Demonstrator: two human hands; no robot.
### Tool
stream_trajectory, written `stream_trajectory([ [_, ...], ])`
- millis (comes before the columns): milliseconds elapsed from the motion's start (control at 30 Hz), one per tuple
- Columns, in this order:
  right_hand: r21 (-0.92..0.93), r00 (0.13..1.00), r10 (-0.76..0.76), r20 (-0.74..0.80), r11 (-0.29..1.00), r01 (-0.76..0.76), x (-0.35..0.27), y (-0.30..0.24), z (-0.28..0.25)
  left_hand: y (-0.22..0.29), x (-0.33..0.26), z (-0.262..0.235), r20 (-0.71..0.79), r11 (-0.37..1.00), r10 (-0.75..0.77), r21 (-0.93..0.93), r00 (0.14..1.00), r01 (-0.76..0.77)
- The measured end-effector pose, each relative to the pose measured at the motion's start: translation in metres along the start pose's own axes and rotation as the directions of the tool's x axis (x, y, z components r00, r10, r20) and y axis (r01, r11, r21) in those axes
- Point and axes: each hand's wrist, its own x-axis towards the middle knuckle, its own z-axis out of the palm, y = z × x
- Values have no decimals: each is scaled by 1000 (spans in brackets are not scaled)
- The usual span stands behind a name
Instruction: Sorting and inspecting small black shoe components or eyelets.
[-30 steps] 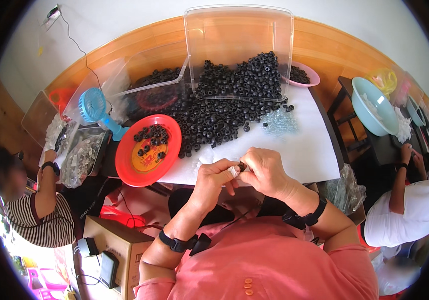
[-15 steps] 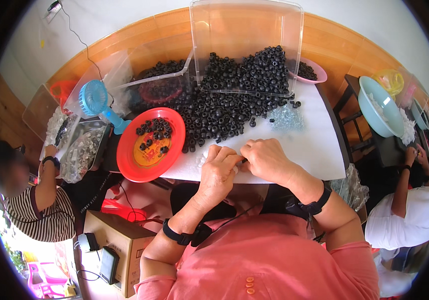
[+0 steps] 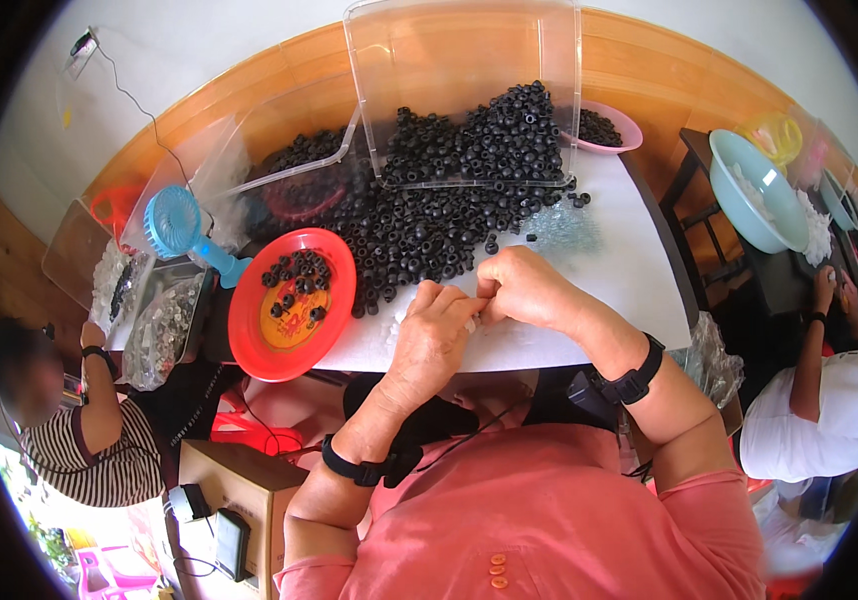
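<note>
Fingertips of left hand (image 3: 434, 325) and right hand (image 3: 522, 286) met over the white table surface (image 3: 614, 325); whether anything was pinched between them could not be told. A heap of black pieces (image 3: 429, 235) lay just beyond both, stray pieces (image 3: 492, 246) nearest the right. The red plate (image 3: 243, 325) sat leftward, nearer the left hand.

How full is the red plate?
Partly filled: black pieces gather toward the far side of the red plate, leaving some of its orange centre showing.
</note>
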Motion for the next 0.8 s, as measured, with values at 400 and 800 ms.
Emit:
stream_trajectory([
  [400, -107, 994, -23, -103, 994, 12, -4, 8, 5, -9, 12, 19, -84, 996, -91, -12, 992, 90],
  [800, -259, 995, -94, -35, 962, 82, 7, 13, 1, -12, 15, 24, -47, 996, -53, 68, 997, 56],
])
